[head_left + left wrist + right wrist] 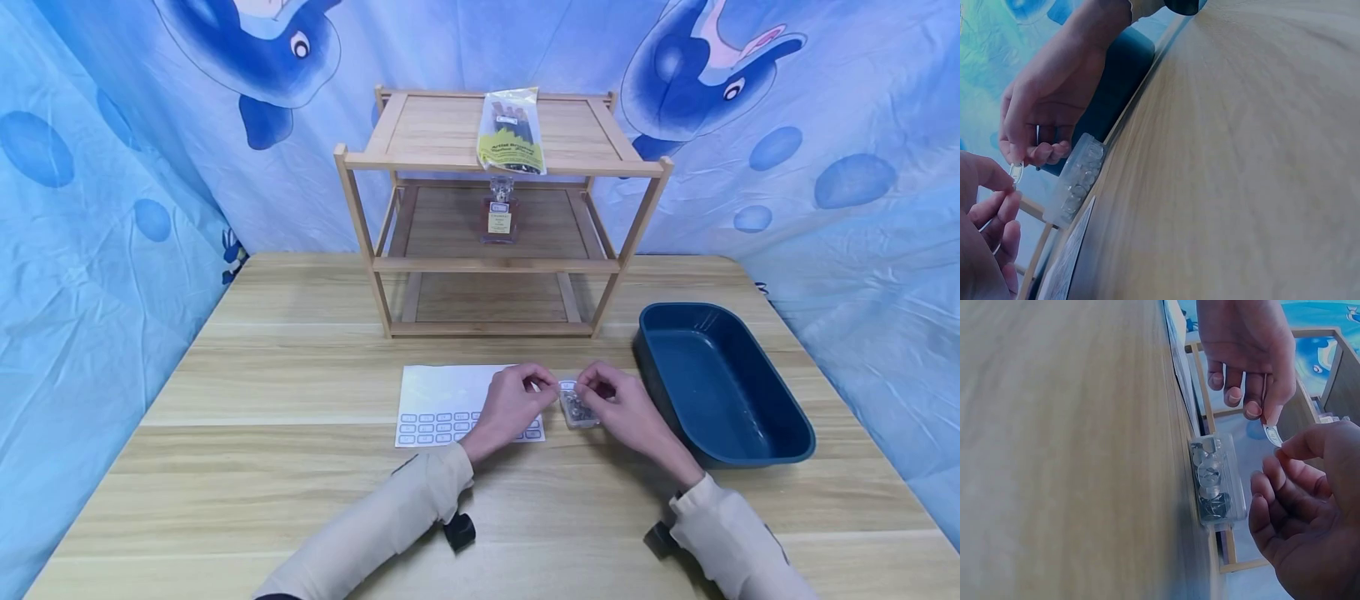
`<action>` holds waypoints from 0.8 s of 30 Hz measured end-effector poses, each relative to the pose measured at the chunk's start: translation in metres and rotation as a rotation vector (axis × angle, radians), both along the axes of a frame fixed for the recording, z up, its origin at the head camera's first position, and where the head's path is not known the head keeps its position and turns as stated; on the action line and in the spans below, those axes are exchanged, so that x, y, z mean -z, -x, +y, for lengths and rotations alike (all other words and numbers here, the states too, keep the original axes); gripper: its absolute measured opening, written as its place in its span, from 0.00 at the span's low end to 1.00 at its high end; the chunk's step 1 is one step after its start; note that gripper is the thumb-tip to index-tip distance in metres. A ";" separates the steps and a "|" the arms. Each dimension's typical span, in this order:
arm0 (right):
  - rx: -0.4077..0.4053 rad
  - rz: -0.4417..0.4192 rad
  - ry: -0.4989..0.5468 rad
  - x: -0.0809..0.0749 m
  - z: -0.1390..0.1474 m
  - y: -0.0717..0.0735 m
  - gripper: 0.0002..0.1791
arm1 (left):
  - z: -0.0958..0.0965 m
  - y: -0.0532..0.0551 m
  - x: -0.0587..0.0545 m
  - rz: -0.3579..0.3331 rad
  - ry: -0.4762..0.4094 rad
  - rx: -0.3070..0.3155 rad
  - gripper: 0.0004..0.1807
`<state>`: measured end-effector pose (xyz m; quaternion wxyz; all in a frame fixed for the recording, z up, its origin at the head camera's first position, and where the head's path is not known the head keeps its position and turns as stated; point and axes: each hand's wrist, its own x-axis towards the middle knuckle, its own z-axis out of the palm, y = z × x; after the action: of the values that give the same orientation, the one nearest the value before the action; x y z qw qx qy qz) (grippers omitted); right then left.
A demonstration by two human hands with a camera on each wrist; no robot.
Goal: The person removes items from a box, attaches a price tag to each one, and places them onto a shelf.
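Observation:
A small white label sticker [567,386] with a blue border is stretched between both hands above a small clear plastic box [578,412]. My left hand [516,403] pinches one end of it between thumb and forefinger. The other end is pinched by my right hand [621,407]. In the right wrist view the sticker [1272,435] curves slightly between the fingertips. The box [1217,481] holds several shiny metallic or clear pieces whose kind I cannot tell. Partly under my left forearm lies a white sheet [442,387] with rows of blue-bordered labels.
A three-tier wooden shelf [495,264] stands at the back, with a bagged set of artist brushes [513,137] on top and a perfume bottle [499,218] on the middle tier. At the right sits a dark blue plastic basin [720,383]. Blue printed cloth surrounds the table.

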<state>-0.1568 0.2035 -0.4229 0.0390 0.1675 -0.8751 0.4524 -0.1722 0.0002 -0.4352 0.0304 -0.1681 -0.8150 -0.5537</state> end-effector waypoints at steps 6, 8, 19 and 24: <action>0.008 0.025 0.008 0.002 0.003 -0.002 0.06 | 0.004 -0.001 0.000 -0.024 0.011 0.001 0.05; 0.008 0.032 0.007 0.003 0.004 -0.002 0.06 | 0.005 -0.002 0.000 -0.037 0.008 0.005 0.05; 0.051 0.034 -0.014 0.006 0.009 -0.004 0.06 | 0.011 -0.003 -0.001 -0.071 0.006 0.016 0.05; 0.066 0.011 -0.023 0.006 0.009 -0.005 0.05 | 0.013 -0.002 0.000 -0.066 0.026 0.021 0.04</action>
<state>-0.1518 0.2128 -0.4288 0.0565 0.1415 -0.8849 0.4401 -0.1699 0.0127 -0.4357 -0.0044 -0.1588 -0.8208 -0.5487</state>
